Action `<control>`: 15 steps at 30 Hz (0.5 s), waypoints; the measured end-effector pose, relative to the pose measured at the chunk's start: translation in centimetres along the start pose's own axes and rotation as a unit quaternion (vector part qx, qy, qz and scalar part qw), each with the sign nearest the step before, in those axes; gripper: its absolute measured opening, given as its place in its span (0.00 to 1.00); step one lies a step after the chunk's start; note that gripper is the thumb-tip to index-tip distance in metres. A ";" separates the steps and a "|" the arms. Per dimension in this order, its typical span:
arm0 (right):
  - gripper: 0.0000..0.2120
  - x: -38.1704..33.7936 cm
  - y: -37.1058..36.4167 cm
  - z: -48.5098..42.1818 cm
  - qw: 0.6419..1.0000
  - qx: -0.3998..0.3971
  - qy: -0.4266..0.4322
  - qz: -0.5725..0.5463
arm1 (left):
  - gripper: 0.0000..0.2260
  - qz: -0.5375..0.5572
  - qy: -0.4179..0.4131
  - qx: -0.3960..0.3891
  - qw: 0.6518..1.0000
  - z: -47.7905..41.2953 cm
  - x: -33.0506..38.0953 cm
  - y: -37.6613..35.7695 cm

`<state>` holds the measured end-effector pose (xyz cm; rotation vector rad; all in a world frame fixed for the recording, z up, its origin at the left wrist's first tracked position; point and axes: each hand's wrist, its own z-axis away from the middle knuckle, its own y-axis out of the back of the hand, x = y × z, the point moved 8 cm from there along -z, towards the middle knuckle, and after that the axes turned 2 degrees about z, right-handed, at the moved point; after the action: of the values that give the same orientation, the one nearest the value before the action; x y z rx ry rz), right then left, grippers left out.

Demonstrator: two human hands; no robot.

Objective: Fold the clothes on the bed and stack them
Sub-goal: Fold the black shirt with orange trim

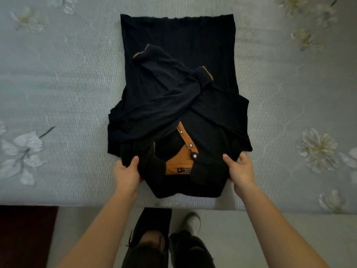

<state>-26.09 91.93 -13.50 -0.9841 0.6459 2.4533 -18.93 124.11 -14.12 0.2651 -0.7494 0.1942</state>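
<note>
A dark navy long-sleeved shirt (177,78) with an orange button placket and orange-trimmed cuffs lies flat on the bed, collar toward me and hem at the far end. Both sleeves are folded across its front and cross each other. My left hand (126,174) grips the shoulder edge left of the collar, thumb on top of the fabric. My right hand (240,170) grips the shoulder edge right of the collar in the same way. No other clothes are in view.
The bed (58,84) has a pale grey-blue cover printed with white flowers; its near edge runs across the lower part of the view. Below it are a light floor (280,238), my legs and shoes, and a dark red rug (25,235) at the lower left.
</note>
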 end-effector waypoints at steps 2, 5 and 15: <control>0.08 1.9 1.6 3.1 0.999 -0.015 -0.030 0.004 | 0.08 -0.008 0.029 0.010 1.000 2.8 -2.5 2.0; 0.17 4.3 3.8 7.2 0.996 -0.014 -0.083 -0.028 | 0.08 0.003 0.078 0.014 0.997 7.1 -5.6 4.5; 0.22 -3.3 1.9 5.2 0.971 -0.005 -0.119 -0.206 | 0.11 0.016 0.006 -0.056 0.998 5.7 5.0 1.1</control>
<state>-27.66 92.56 -7.29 -0.7226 0.3110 2.1561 -19.36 123.81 -6.49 0.1466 -0.7509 0.1831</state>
